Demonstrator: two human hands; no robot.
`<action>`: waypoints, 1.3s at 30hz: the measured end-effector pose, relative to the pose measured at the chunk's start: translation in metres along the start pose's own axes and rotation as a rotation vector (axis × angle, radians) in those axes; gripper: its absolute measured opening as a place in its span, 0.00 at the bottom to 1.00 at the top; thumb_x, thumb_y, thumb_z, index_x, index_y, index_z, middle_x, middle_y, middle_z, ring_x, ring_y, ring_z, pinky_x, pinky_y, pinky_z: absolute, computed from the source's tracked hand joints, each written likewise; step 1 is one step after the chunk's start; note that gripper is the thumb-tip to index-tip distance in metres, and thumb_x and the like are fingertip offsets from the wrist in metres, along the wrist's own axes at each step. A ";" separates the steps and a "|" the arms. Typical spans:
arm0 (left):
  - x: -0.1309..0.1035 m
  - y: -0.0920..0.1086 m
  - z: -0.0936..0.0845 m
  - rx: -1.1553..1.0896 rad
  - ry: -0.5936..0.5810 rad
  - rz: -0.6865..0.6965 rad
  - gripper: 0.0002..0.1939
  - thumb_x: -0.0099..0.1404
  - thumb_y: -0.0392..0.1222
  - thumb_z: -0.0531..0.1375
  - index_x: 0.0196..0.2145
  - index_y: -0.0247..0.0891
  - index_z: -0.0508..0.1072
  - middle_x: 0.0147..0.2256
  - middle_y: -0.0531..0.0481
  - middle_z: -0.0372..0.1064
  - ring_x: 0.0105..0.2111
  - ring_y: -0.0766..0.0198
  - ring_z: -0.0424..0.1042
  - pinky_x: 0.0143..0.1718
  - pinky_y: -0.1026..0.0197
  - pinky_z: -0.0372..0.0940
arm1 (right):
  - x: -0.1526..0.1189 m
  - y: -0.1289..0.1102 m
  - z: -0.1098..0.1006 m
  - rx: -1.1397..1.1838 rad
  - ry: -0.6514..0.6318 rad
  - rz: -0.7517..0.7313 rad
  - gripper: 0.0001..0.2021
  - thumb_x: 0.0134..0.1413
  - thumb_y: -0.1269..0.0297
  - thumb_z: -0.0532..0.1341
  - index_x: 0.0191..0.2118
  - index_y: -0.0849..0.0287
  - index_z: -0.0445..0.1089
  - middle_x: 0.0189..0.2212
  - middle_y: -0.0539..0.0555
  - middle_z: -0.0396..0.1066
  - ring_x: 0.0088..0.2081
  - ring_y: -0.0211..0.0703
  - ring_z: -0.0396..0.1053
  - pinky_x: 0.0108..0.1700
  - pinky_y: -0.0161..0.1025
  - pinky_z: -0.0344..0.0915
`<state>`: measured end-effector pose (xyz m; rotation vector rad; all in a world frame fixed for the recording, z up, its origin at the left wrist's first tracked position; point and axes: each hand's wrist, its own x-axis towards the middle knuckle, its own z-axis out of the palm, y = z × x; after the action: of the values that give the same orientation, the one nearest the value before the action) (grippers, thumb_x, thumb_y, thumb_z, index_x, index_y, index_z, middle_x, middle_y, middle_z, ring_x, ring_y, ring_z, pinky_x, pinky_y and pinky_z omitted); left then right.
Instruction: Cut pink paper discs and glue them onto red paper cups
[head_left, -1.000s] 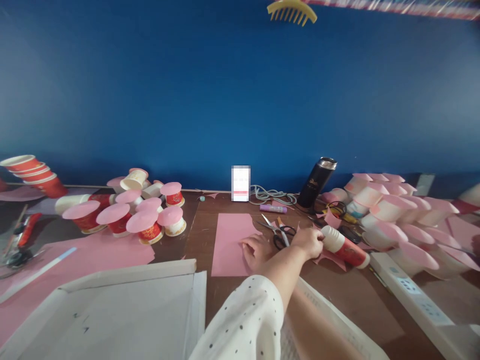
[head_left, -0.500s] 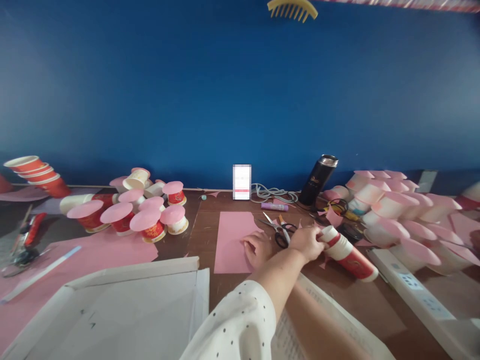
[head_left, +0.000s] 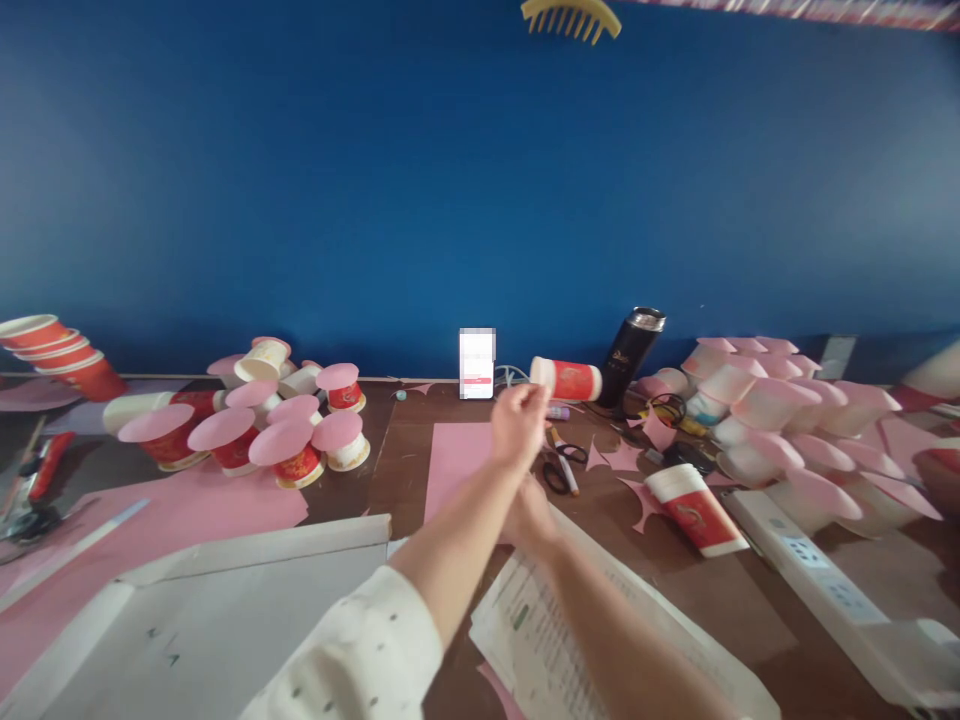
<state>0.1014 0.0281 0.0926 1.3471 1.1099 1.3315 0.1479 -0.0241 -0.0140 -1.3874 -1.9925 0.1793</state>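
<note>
A red-and-white paper cup lies sideways in the air, gripped near its white end by my left hand, whose fingers are closed on it. My right hand is low behind my left forearm, by a pink paper sheet; its fingers are hidden and blurred. To the right, a short stack of red-and-white paper cups lies tilted on the brown table. Black-handled scissors and a pen lie just right of my hands.
Cups topped with pink paper discs stand at left and in a dense group at right. A black flask leans by the wall near a phone. A power strip, printed papers and a white box lid lie nearer.
My left hand has lifted one paper cup off the stack at right and moved leftward and up with it. The shorter stack stays on the table. My right hand has shifted slightly.
</note>
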 end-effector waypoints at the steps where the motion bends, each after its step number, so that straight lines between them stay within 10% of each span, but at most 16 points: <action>1: 0.000 0.003 -0.021 -0.007 0.079 -0.012 0.16 0.60 0.52 0.58 0.36 0.37 0.75 0.26 0.51 0.71 0.23 0.68 0.69 0.26 0.65 0.62 | 0.000 -0.001 0.000 -0.006 -0.005 -0.003 0.11 0.49 0.71 0.58 0.37 0.55 0.75 0.35 0.54 0.74 0.41 0.50 0.68 0.47 0.44 0.62; 6: -0.022 -0.011 -0.112 -0.432 0.109 -0.160 0.14 0.53 0.47 0.66 0.34 0.35 0.75 0.25 0.54 0.68 0.24 0.73 0.66 0.27 0.70 0.62 | 0.001 -0.010 -0.005 0.017 0.014 -0.009 0.11 0.55 0.72 0.55 0.38 0.54 0.75 0.35 0.54 0.74 0.40 0.46 0.68 0.47 0.42 0.61; 10: -0.055 -0.044 -0.142 -0.625 0.028 -0.308 0.12 0.54 0.43 0.66 0.34 0.35 0.74 0.26 0.53 0.69 0.26 0.73 0.69 0.28 0.71 0.66 | 0.004 -0.016 -0.013 0.097 0.141 -0.026 0.11 0.57 0.69 0.55 0.43 0.56 0.72 0.38 0.55 0.72 0.41 0.46 0.66 0.48 0.44 0.61; 18: -0.070 -0.059 -0.142 -0.670 -0.076 -0.424 0.11 0.53 0.42 0.68 0.31 0.34 0.73 0.27 0.52 0.72 0.28 0.70 0.72 0.33 0.68 0.70 | -0.001 -0.017 -0.011 0.311 0.120 -0.036 0.32 0.52 0.55 0.63 0.60 0.57 0.53 0.46 0.59 0.66 0.43 0.48 0.67 0.43 0.43 0.67; 25: -0.070 -0.060 -0.137 -0.542 -0.173 -0.446 0.12 0.53 0.46 0.66 0.32 0.34 0.73 0.26 0.50 0.71 0.26 0.68 0.71 0.30 0.66 0.69 | 0.002 -0.020 -0.011 0.287 0.050 0.149 0.24 0.52 0.51 0.62 0.51 0.57 0.60 0.41 0.55 0.69 0.32 0.40 0.69 0.36 0.38 0.67; 31: -0.070 -0.058 -0.141 0.155 0.119 0.057 0.21 0.58 0.50 0.61 0.47 0.38 0.70 0.42 0.45 0.70 0.39 0.60 0.71 0.41 0.58 0.68 | 0.006 -0.020 -0.015 0.208 0.134 0.092 0.25 0.50 0.53 0.63 0.52 0.57 0.62 0.44 0.58 0.68 0.40 0.46 0.68 0.41 0.41 0.66; 39: -0.078 -0.057 -0.137 0.330 -0.005 0.234 0.43 0.53 0.48 0.65 0.62 0.43 0.52 0.60 0.40 0.56 0.60 0.50 0.57 0.59 0.47 0.53 | 0.005 -0.032 -0.024 0.002 -0.059 -0.089 0.28 0.45 0.55 0.65 0.54 0.55 0.65 0.43 0.57 0.70 0.45 0.51 0.66 0.51 0.47 0.58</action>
<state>-0.0365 -0.0365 0.0233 1.7649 1.2359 1.3480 0.1371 -0.0399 0.0217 -1.3031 -2.0978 0.1837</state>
